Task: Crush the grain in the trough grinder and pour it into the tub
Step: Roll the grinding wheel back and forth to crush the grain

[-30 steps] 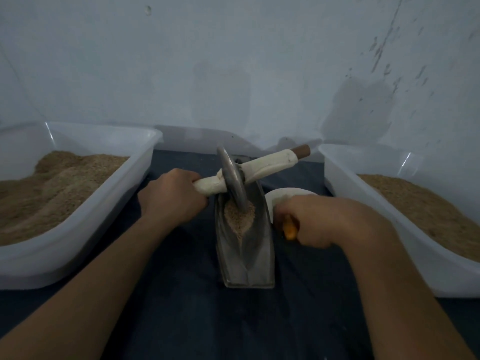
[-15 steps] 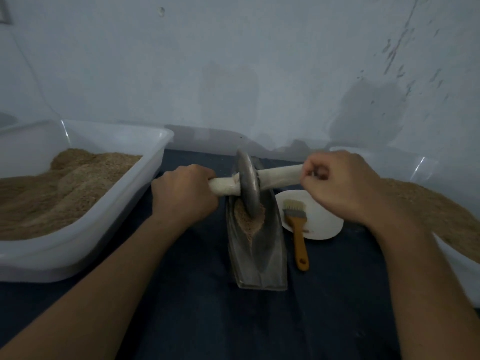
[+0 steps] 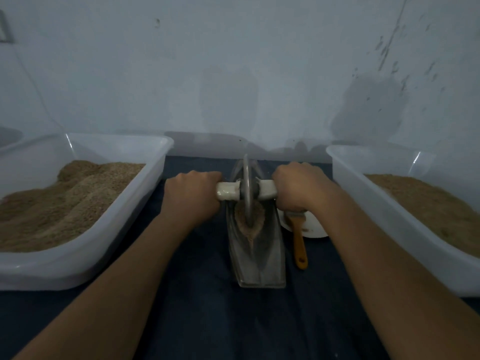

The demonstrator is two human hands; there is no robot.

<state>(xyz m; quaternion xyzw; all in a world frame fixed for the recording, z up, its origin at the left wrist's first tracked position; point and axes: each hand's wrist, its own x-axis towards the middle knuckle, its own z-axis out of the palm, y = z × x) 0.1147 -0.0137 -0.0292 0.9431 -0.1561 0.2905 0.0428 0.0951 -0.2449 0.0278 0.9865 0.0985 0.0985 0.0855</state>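
Observation:
A boat-shaped metal trough grinder (image 3: 259, 261) stands lengthwise on the dark cloth in the middle. A metal wheel (image 3: 246, 188) stands upright in it, its rim down in a small heap of brown grain (image 3: 241, 219). A white-wrapped axle handle (image 3: 228, 191) runs level through the wheel. My left hand (image 3: 193, 194) grips its left end and my right hand (image 3: 298, 187) grips its right end. A white tub (image 3: 161, 162) heaped with brown grain stands at the left, and a second white tub (image 3: 345, 172) with grain at the right.
An orange-handled brush (image 3: 299, 241) lies partly on a small white dish (image 3: 315, 228) just right of the trough, under my right wrist. A pale wall rises close behind the tubs. Dark cloth (image 3: 207, 320) covers the surface in front.
My right hand let go of the brush, moved up to the axle and now grips its right end. The axle has turned level and the wheel stands straight in the trough.

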